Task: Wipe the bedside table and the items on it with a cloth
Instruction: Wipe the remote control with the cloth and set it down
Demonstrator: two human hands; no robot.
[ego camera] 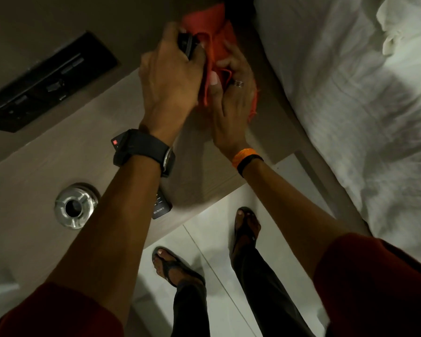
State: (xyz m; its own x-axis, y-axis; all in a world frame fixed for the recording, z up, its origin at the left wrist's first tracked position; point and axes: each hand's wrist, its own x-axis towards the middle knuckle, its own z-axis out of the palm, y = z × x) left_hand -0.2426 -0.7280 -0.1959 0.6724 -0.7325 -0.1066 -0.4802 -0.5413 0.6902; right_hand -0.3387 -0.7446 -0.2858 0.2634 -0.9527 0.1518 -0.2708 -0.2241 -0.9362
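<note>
An orange-red cloth [216, 37] is bunched up over the far part of the pale wooden bedside table [46, 166]. My left hand [170, 76] grips a small black object [186, 43], whose kind I cannot tell, and holds it against the cloth. My right hand [231, 98] is closed on the cloth from the right side, thumb pressed into a fold. A black remote control [161, 207] lies on the table under my left forearm, partly hidden. Left of it stands a round glass ashtray [74, 206].
A black switch and socket panel [46, 79] is set in the wall behind the table. The bed with white sheets [362, 105] borders the table on the right. My sandalled feet [170, 266] stand on white floor tiles at the table's front edge.
</note>
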